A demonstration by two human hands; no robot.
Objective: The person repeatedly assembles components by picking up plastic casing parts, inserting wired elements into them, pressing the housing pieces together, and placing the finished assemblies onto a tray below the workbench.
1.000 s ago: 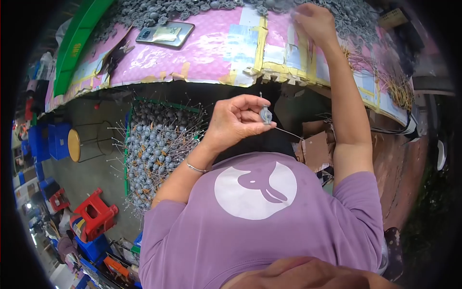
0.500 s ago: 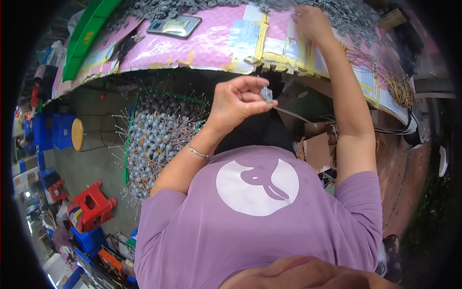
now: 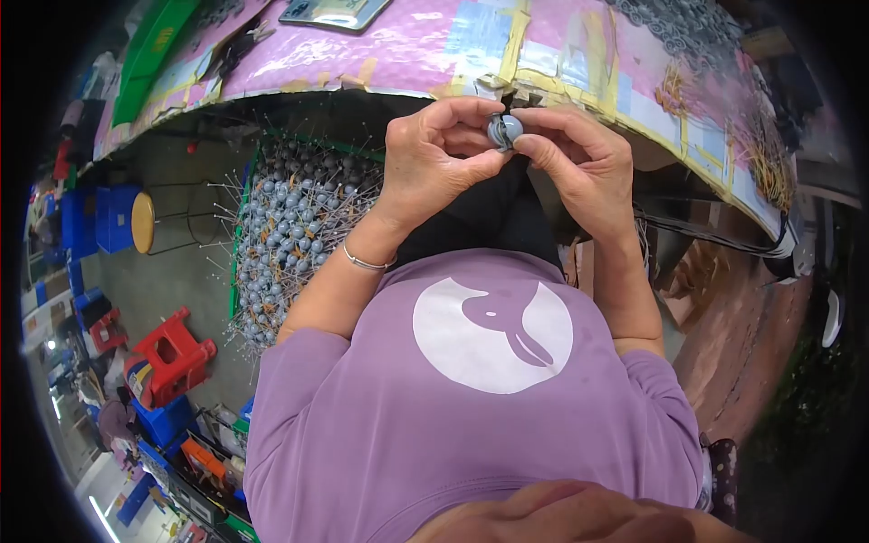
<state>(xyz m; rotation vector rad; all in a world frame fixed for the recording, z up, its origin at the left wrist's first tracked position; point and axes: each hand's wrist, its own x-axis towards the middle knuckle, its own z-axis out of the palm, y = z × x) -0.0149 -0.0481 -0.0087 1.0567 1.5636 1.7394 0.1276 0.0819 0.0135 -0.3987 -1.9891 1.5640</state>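
Observation:
Just off the table's front edge, my two hands meet over my lap. Between the fingertips of my left hand point(image 3: 434, 163) is a small grey plastic piece point(image 3: 494, 132), mostly hidden by the fingers. My right hand point(image 3: 584, 163) pinches a shiny grey dome-shaped cap point(image 3: 510, 128) against it, thumb below and index finger above. Together the two parts look like a small ball with a dark gap between them. Both hands are closed.
Loose grey plastic parts point(image 3: 679, 36) are heaped on the pink-covered table point(image 3: 362, 68). A phone point(image 3: 335, 11) lies there too, with thin wires point(image 3: 769, 172) at the right. Left of my lap, a green-edged bin holds many grey balls on stems point(image 3: 290, 226). A red stool point(image 3: 172, 357) stands further left.
My right hand has come down from the parts heap on the table to my left hand, bringing the grey cap against the piece held there. The view has shifted slightly.

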